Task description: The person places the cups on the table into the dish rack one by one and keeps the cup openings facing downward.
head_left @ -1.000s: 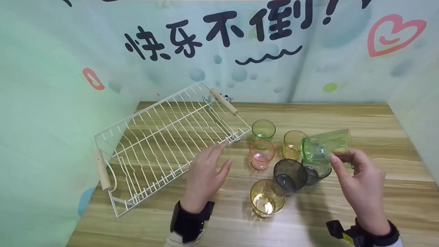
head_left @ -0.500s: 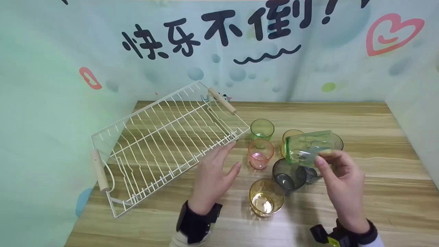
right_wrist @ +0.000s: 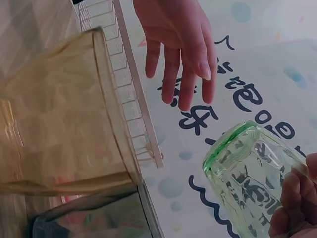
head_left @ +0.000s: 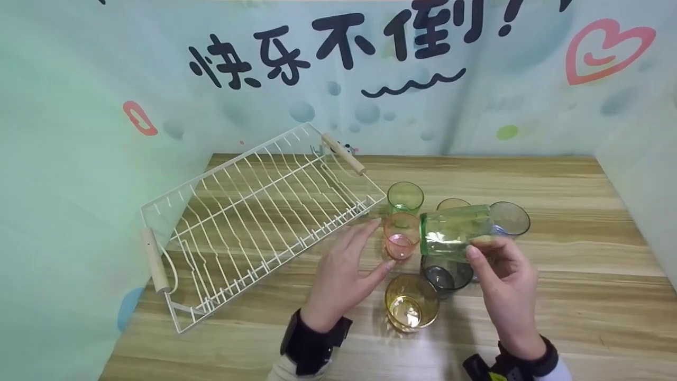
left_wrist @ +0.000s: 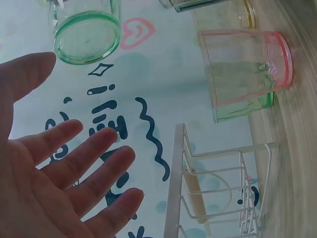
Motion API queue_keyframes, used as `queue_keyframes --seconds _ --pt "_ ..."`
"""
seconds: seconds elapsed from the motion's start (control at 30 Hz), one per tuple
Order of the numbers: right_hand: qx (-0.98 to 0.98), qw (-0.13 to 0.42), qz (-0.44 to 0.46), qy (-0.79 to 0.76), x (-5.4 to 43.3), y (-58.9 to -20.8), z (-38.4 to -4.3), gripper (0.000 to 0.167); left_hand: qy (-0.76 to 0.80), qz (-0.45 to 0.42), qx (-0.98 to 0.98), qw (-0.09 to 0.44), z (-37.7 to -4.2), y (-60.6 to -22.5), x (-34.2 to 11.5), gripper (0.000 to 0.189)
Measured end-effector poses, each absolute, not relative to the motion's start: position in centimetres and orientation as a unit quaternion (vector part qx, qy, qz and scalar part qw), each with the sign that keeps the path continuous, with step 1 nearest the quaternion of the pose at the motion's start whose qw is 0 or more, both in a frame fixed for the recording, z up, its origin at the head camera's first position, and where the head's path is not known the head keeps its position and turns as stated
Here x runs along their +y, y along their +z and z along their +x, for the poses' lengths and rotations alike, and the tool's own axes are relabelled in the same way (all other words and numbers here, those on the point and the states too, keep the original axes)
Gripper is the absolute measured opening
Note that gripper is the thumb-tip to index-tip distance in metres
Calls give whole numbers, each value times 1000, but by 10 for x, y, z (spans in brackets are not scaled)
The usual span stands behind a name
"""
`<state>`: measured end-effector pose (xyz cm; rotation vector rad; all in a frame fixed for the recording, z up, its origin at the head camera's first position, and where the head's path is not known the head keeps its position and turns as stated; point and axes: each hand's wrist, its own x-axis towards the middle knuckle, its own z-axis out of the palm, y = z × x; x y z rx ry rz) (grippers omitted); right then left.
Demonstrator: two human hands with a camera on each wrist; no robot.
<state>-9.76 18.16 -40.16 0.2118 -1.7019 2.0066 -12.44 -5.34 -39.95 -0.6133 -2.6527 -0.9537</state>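
My right hand (head_left: 508, 288) grips a green glass (head_left: 452, 233) near its mouth. The glass lies tilted on its side in the air, base toward the left, above a dark grey glass (head_left: 446, 278). In the left wrist view its round base (left_wrist: 86, 39) hangs apart from the thumb. My left hand (head_left: 344, 272) holds nothing; its fingers are spread and its thumb stands off from them, near the pink glass (head_left: 401, 246). Whether it touches the pink glass cannot be told. The right wrist view shows the green glass (right_wrist: 252, 173) from the side.
A white wire rack (head_left: 264, 222) with wooden handles stands at the left. Another green glass (head_left: 405, 196) is behind the pink one. An amber glass (head_left: 411, 304) stands in front, another amber glass (head_left: 452, 202) behind. A grey glass (head_left: 512, 218) stands at the right.
My right hand has carried the green glass to the left, bringing it more level. My left hand has moved right, away from the rack and toward the pink glass.
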Motion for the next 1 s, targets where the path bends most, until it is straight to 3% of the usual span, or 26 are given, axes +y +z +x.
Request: queue_keyframes --seconds 0.37,0.67,1.0 --pt "-617 219 86 751 164 -403 -92 14 -420 -196 -886 1 -123 -399 -42 95" --pt "-621 198 97 752 155 -404 -89 14 -495 -202 -845 -23 -127 -403 -34 112" --pt "-626 175 98 753 150 -406 -88 16 -496 -211 -842 0 -124 -403 -32 99"
